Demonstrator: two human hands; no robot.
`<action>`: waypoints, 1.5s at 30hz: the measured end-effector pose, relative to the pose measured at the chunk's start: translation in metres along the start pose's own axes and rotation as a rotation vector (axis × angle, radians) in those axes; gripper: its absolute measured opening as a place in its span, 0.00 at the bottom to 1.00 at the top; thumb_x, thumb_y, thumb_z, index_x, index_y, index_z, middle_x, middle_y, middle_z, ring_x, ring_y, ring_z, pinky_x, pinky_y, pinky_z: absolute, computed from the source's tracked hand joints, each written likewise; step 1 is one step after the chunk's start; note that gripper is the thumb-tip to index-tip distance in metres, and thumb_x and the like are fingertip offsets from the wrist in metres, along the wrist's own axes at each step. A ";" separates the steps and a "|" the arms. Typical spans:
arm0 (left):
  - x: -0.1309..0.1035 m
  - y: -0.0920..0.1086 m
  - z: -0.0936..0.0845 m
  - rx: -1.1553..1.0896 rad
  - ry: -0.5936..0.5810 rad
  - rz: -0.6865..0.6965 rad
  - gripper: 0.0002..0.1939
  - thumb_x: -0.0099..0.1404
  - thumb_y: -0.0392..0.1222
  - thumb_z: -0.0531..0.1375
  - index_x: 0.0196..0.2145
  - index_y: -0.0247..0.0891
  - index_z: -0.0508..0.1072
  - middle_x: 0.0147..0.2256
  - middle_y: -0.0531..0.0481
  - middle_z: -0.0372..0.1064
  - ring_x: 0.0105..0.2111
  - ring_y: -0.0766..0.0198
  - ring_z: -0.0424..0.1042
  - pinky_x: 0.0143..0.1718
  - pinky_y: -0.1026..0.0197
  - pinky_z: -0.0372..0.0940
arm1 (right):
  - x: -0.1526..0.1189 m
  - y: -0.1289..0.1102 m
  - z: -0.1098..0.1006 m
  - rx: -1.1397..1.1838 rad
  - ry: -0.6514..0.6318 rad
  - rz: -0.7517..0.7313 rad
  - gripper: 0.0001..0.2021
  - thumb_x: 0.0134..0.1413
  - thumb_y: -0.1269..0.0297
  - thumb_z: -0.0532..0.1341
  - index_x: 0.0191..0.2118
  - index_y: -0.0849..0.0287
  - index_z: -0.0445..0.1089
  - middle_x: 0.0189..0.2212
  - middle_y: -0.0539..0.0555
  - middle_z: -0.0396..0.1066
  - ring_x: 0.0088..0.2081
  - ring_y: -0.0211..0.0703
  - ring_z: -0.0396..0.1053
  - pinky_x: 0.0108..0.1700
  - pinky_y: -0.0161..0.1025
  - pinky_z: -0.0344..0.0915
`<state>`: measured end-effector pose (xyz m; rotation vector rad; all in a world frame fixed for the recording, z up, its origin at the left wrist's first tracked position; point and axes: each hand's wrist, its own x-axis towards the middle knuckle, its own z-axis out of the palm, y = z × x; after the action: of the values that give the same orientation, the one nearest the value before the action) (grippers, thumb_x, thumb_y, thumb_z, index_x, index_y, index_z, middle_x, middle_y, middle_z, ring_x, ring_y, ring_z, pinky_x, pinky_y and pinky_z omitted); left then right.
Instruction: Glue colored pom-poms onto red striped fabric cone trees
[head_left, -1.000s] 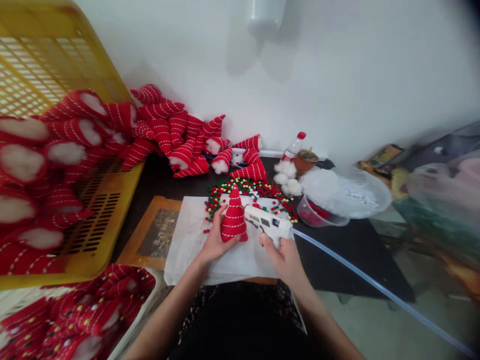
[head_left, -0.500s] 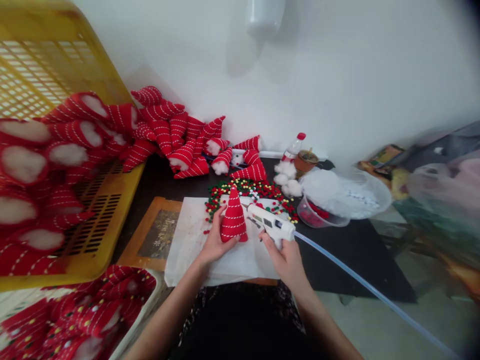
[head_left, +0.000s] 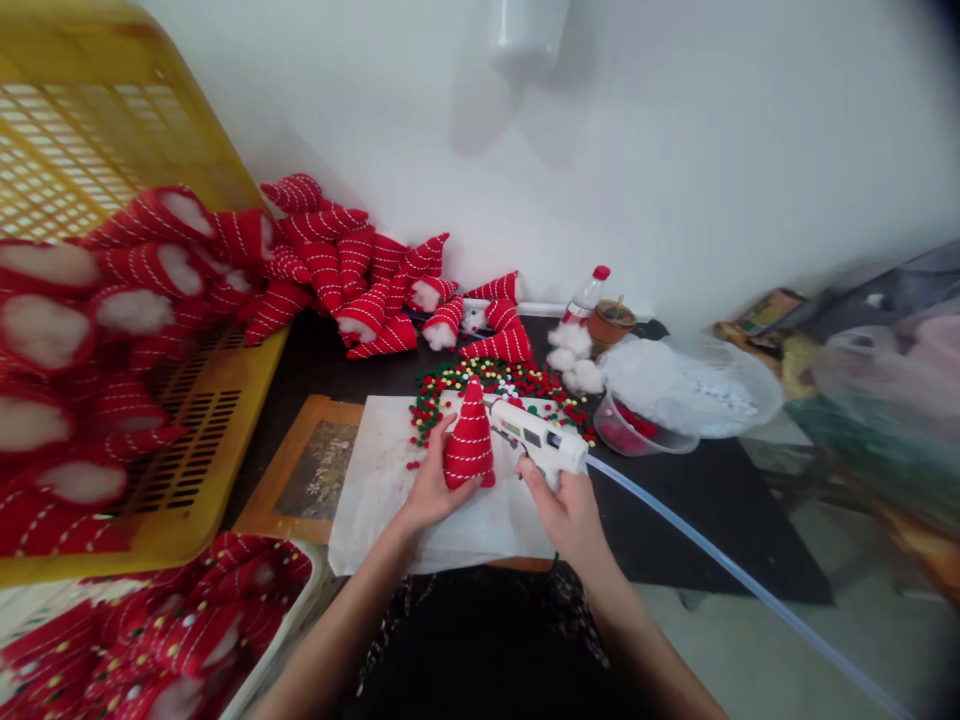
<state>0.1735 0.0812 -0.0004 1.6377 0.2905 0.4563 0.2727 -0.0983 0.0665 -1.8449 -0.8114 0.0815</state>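
Observation:
A red cone with white stitched stripes (head_left: 469,445) stands point up in my left hand (head_left: 433,485), whose fingers wrap its left side and base. My right hand (head_left: 562,505) grips a white glue gun (head_left: 536,435); its nozzle is at the cone's right side, and whether they touch I cannot tell. A long translucent glue stick (head_left: 697,540) runs from the gun's back to the lower right. Under both hands lies white paper (head_left: 375,490). Small red, green, yellow and white pom-poms (head_left: 431,390) are scattered just behind the cone.
Several striped cones (head_left: 322,268) lie at the back left, beside a yellow basket (head_left: 225,440) of more cones. Below it, a white bin (head_left: 307,590) holds pom-pom-dotted cones. Right of the pom-poms are cotton balls (head_left: 574,358), a bottle (head_left: 589,295), a brown cup (head_left: 611,325) and plastic bowls (head_left: 675,440).
The cone has shifted slightly right and its tip leans a little more to the right. The glue gun has moved slightly left, with its nozzle higher beside the cone.

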 end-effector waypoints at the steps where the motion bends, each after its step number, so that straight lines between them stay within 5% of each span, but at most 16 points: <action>1: 0.000 -0.001 0.000 0.001 0.002 0.006 0.47 0.59 0.45 0.68 0.69 0.43 0.48 0.62 0.34 0.61 0.57 0.46 0.70 0.55 0.45 0.71 | 0.000 0.001 0.000 -0.002 0.002 0.006 0.15 0.65 0.52 0.59 0.39 0.57 0.77 0.42 0.63 0.81 0.49 0.58 0.78 0.56 0.50 0.72; 22: -0.001 -0.001 -0.001 -0.041 0.002 0.009 0.48 0.60 0.48 0.69 0.69 0.45 0.47 0.63 0.34 0.60 0.58 0.44 0.70 0.55 0.44 0.72 | -0.001 0.004 0.001 0.023 0.040 0.046 0.16 0.63 0.52 0.61 0.45 0.59 0.77 0.46 0.65 0.81 0.51 0.59 0.78 0.56 0.52 0.72; 26: -0.002 -0.001 -0.002 -0.071 0.020 0.005 0.48 0.60 0.51 0.70 0.69 0.45 0.47 0.61 0.35 0.62 0.56 0.45 0.73 0.54 0.43 0.72 | -0.002 0.015 -0.007 0.096 0.120 0.160 0.19 0.63 0.48 0.61 0.41 0.60 0.77 0.42 0.64 0.81 0.47 0.58 0.79 0.53 0.52 0.73; 29: -0.001 -0.001 -0.003 -0.123 0.095 -0.009 0.48 0.60 0.53 0.70 0.67 0.48 0.46 0.58 0.38 0.66 0.51 0.48 0.76 0.52 0.42 0.73 | -0.011 0.033 -0.018 0.173 0.123 0.368 0.24 0.58 0.41 0.63 0.38 0.61 0.76 0.35 0.63 0.82 0.38 0.59 0.81 0.41 0.49 0.77; 32: 0.001 -0.003 -0.004 -0.155 0.223 -0.025 0.46 0.58 0.53 0.72 0.64 0.49 0.49 0.56 0.41 0.67 0.49 0.50 0.77 0.52 0.43 0.74 | -0.028 0.052 -0.028 0.176 0.001 0.572 0.25 0.51 0.36 0.65 0.28 0.57 0.70 0.23 0.59 0.78 0.28 0.57 0.80 0.27 0.45 0.75; 36: 0.004 -0.008 -0.007 -0.174 0.318 -0.070 0.44 0.57 0.53 0.72 0.62 0.47 0.54 0.55 0.41 0.68 0.51 0.50 0.75 0.53 0.46 0.73 | -0.049 0.068 -0.035 0.216 -0.138 0.671 0.23 0.52 0.36 0.64 0.29 0.54 0.66 0.22 0.55 0.77 0.25 0.56 0.79 0.24 0.44 0.74; 42: 0.007 -0.013 -0.007 -0.166 0.296 -0.109 0.44 0.55 0.53 0.73 0.61 0.46 0.57 0.53 0.44 0.69 0.48 0.52 0.76 0.49 0.50 0.74 | -0.046 0.070 -0.045 -0.641 -0.205 0.365 0.25 0.62 0.44 0.61 0.20 0.54 0.63 0.17 0.56 0.72 0.23 0.52 0.75 0.25 0.39 0.59; 45: 0.007 -0.013 -0.007 -0.155 0.304 -0.136 0.43 0.54 0.53 0.73 0.61 0.45 0.58 0.52 0.44 0.69 0.48 0.51 0.76 0.49 0.49 0.74 | -0.027 0.064 -0.056 -0.838 -0.240 0.357 0.26 0.63 0.42 0.61 0.20 0.54 0.69 0.19 0.57 0.74 0.25 0.53 0.75 0.25 0.38 0.54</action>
<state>0.1777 0.0924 -0.0119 1.3861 0.5755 0.6089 0.3070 -0.1706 0.0276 -2.8077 -0.7181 0.2167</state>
